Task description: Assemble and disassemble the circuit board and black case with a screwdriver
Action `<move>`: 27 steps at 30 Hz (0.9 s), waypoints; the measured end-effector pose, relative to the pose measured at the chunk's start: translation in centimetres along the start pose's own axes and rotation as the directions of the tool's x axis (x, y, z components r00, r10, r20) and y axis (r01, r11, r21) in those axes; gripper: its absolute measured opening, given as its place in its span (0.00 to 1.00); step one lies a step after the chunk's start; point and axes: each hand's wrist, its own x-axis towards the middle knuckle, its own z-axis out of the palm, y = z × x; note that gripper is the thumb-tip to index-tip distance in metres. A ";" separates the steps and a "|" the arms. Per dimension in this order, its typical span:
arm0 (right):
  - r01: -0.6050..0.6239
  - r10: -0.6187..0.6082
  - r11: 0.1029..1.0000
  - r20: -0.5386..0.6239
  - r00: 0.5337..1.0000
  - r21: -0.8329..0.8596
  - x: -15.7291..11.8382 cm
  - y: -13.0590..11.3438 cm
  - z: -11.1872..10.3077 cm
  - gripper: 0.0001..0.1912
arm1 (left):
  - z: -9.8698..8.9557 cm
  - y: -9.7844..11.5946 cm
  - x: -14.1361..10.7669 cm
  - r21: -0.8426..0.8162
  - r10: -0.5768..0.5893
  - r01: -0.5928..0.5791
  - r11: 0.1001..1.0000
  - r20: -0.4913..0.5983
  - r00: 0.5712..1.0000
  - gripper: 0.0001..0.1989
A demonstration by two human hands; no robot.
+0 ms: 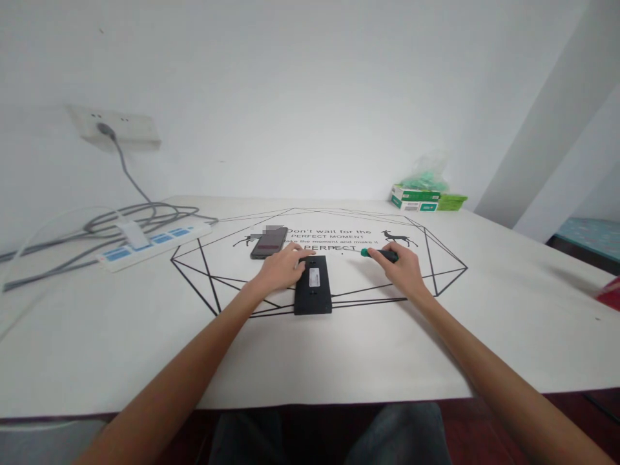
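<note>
A flat, dark rectangular box (pixel 312 300) lies on the table, a small white label on its upper face and two small recesses along its length. My left hand (pixel 279 268) is at the box's far left corner, the thumb against its left side and the index finger reaching along its far edge. To the right, apart from the box, my right hand (pixel 402 263) grips what looks like a screwdriver (pixel 387 256) with a black handle and a green end pointing left. Any thin shaft beyond the green end is too faint to make out.
A smartphone (pixel 269 243) lies beyond my left hand. On the left are a white power strip (pixel 157 247) and coiled grey cables (pixel 140 216), plugged into a wall socket (pixel 113 126). Green-and-white boxes (pixel 415 197) with a plastic bag stand at the back right. The printed white tabletop (pixel 339 368) ends near my lap.
</note>
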 end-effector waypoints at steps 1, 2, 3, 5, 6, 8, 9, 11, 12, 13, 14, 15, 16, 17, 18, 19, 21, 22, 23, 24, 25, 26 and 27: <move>-0.002 0.002 1.000 0.005 1.000 0.004 0.0 -0.1 0.0 0.25 | 0.0 -0.2 0.0 -0.011 0.048 -0.048 0.999 0.029 0.998 0.22; -0.005 0.005 1.000 0.008 1.000 0.008 0.0 -0.2 -0.1 0.25 | -0.1 -0.3 -0.1 -0.015 0.096 -0.095 0.995 0.059 0.994 0.25; -0.009 0.009 1.000 0.010 1.000 0.013 0.0 -0.2 -0.1 0.26 | -0.1 -0.3 -0.2 -0.013 0.136 -0.135 0.991 0.091 0.987 0.28; -0.021 0.020 1.000 0.011 1.000 0.024 0.0 -0.3 -0.2 0.26 | -0.2 -0.3 -0.3 -0.007 0.182 -0.183 0.983 0.165 0.969 0.34; -0.027 0.026 0.999 0.008 1.000 0.027 0.0 -0.3 -0.3 0.26 | -0.3 -0.2 -0.4 -0.007 0.195 -0.198 0.980 0.209 0.958 0.37; -0.028 0.028 0.999 -0.007 1.000 0.027 0.0 -0.3 -0.4 0.26 | -0.6 -0.1 -0.6 -0.014 0.227 -0.233 0.972 0.287 0.931 0.41; -0.022 0.023 1.000 -0.019 1.000 0.022 0.1 -0.3 -0.4 0.26 | -0.8 0.0 -0.7 -0.014 0.242 -0.250 0.968 0.317 0.917 0.42; -0.005 0.006 1.000 -0.038 0.999 0.020 0.1 -0.5 -0.5 0.26 | -1.3 0.3 -0.7 0.007 0.247 -0.266 0.964 0.350 0.904 0.42; -0.001 0.002 1.000 -0.043 0.999 0.024 0.1 -0.5 -0.6 0.26 | -1.5 0.5 -0.7 0.026 0.242 -0.269 0.963 0.356 0.902 0.43; -0.003 0.005 0.999 -0.044 0.999 0.032 0.1 -0.6 -0.6 0.25 | -1.8 0.8 -0.7 0.049 0.238 -0.273 0.961 0.360 0.902 0.44; -0.012 0.014 0.999 -0.045 0.999 0.044 0.2 -0.7 -0.7 0.25 | -2.0 1.0 -0.7 0.071 0.240 -0.283 0.956 0.363 0.900 0.44; -0.024 0.027 0.998 -0.045 0.999 0.057 0.2 -0.7 -0.7 0.25 | -2.1 1.2 -0.6 0.086 0.249 -0.298 0.951 0.362 0.899 0.44; -0.037 0.040 0.997 -0.043 0.998 0.068 0.2 -0.7 -0.8 0.24 | -2.3 1.3 -0.6 0.097 0.259 -0.311 0.946 0.355 0.898 0.42; -0.048 0.052 0.996 -0.044 0.998 0.077 0.2 -0.7 -0.8 0.24 | -2.4 1.2 -0.6 0.103 0.264 -0.315 0.944 0.340 0.903 0.40; -0.054 0.057 0.995 -0.045 0.997 0.084 0.2 -0.7 -0.8 0.24 | -2.4 1.1 -0.6 0.104 0.261 -0.308 0.946 0.324 0.910 0.37; -0.053 0.058 0.995 -0.048 0.997 0.088 0.2 -0.7 -0.9 0.24 | -2.5 0.9 -0.6 0.100 0.247 -0.290 0.952 0.310 0.918 0.34; -0.049 0.054 0.995 -0.051 0.997 0.091 0.2 -0.6 -1.0 0.23 | -2.5 0.2 -0.6 0.080 0.204 -0.239 0.968 0.302 0.931 0.32; -0.047 0.052 0.995 -0.053 0.997 0.090 0.2 -0.6 -1.0 0.23 | -2.5 -0.1 -0.6 0.069 0.179 -0.209 0.975 0.301 0.937 0.31; -0.045 0.049 0.995 -0.055 0.997 0.089 0.3 -0.5 -1.1 0.23 | -2.5 -0.5 -0.6 0.061 0.157 -0.182 0.981 0.293 0.943 0.32; -0.045 0.050 0.995 -0.057 0.997 0.087 0.3 -0.5 -1.1 0.23 | -2.4 -0.8 -0.5 0.060 0.135 -0.157 0.986 0.276 0.952 0.33; -0.047 0.052 0.995 -0.059 0.997 0.087 0.3 -0.5 -1.2 0.23 | -2.4 -1.0 -0.5 0.063 0.119 -0.139 0.988 0.254 0.960 0.34; -0.049 0.055 0.995 -0.061 0.997 0.090 0.3 -0.6 -1.2 0.23 | -2.4 -1.2 -0.4 0.066 0.111 -0.130 0.989 0.231 0.967 0.35; -0.053 0.059 0.994 -0.061 0.996 0.095 0.3 -0.6 -1.3 0.23 | -2.3 -1.3 -0.3 0.065 0.112 -0.128 0.990 0.211 0.971 0.35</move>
